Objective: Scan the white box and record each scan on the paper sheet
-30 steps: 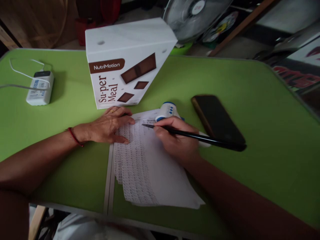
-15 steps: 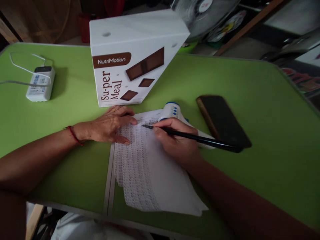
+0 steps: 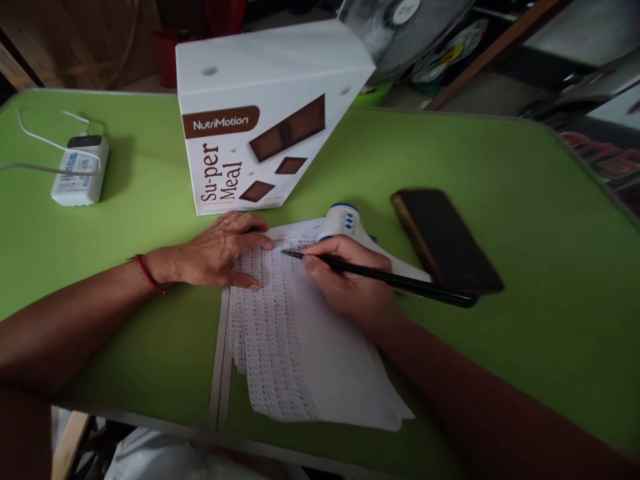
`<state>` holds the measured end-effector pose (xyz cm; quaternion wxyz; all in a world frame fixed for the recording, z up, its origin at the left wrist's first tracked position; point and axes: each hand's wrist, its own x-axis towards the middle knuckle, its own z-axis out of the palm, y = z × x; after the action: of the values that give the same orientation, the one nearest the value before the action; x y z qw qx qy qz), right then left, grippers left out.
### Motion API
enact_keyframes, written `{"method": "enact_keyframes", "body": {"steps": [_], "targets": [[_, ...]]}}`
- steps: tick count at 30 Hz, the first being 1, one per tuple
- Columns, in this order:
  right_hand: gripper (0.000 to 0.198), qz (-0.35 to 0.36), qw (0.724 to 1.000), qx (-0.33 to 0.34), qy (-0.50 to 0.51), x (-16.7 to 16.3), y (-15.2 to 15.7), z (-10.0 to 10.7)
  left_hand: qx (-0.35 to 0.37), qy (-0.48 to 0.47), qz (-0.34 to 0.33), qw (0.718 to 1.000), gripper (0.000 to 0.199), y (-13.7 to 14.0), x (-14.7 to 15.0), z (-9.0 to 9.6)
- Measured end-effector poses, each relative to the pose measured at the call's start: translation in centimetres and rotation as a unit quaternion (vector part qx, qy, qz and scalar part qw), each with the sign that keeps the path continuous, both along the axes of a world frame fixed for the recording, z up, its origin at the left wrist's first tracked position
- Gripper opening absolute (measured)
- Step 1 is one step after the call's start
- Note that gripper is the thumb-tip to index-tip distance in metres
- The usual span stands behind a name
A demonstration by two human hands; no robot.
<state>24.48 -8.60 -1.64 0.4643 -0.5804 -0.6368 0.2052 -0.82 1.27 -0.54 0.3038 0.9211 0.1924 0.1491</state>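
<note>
My right hand is closed round a black pen, its tip at the upper part of a stack of paper sheets. Columns of small handwriting cover the left side of the top sheet; its right side is blank. My left hand lies flat with fingers spread on the sheets' upper left edge, holding nothing. A white and blue handheld device, like an infrared thermometer, lies just beyond my right hand, partly hidden by it. To its right is a dark phone in a brown case.
A white NutriMotion box stands behind the papers. A white adapter with cables sits at the left of the green table. Past the far edge is a fan.
The pen tip and my right hand have shifted very slightly left. My left hand stays in place on the sheets, and the view has moved a little.
</note>
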Motion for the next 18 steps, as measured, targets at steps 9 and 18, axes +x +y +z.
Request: {"method": "enact_keyframes", "body": {"steps": [9, 18], "targets": [[0.004, 0.002, 1.0, -0.003, 0.003, 0.12, -0.1, -0.18, 0.004, 0.01, 0.004, 1.0, 0.059, -0.08, -0.05, 0.16], [0.004, 0.002, 1.0, -0.007, 0.006, 0.0, -0.11, -0.13, 0.013, 0.006, -0.001, 1.0, 0.06, 0.0, -0.11, -0.07]]}}
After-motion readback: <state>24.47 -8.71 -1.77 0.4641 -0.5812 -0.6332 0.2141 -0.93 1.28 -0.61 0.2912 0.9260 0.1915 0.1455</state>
